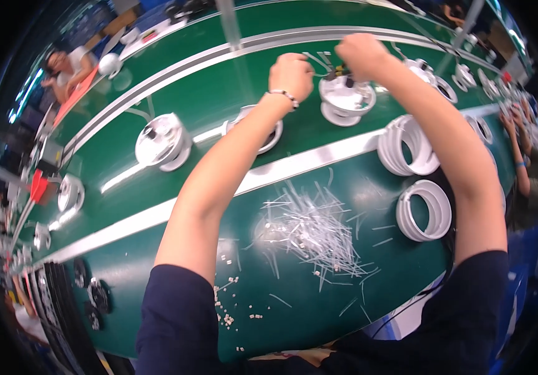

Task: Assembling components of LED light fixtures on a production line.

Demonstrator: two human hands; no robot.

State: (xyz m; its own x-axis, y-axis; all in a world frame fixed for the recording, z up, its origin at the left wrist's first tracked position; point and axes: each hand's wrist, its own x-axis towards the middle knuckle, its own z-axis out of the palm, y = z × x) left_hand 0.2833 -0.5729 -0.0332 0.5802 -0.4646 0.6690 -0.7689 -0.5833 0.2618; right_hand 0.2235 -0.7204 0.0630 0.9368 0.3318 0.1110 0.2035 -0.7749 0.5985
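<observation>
Both arms stretch up the frame to one white round lamp housing (pixel 346 100) sitting on the green conveyor belt (pixel 219 94), upper centre of the frame. The left hand (pixel 291 75) is curled into a loose fist just left of the housing, a bead bracelet (pixel 284 95) on its wrist; thin wires (pixel 320 61) run between the hands, though I cannot tell whether its fingers pinch them. The right hand (pixel 361 55) is closed above the housing's rim, fingers pressed together around a small dark tool (pixel 342 70) with yellow on it.

Counted along the belt: three more housings to the left, one (pixel 163 141) at centre left, one (pixel 70 192) further left, one partly hidden under the left forearm (pixel 272 134). To the right of the right arm several more trail off toward the upper right, too crowded to count.

Two stacks of white rings stand in the right half of the frame, an upper stack (pixel 406 145) and a lower stack (pixel 424 210), both partly covered by the right forearm. A heap of clear thin strips (pixel 309 234) lies in the centre, and small white bits (pixel 226 312) are scattered lower down. Another person (pixel 69 69) sits at upper left, and someone's arm (pixel 519 156) shows at the right edge
</observation>
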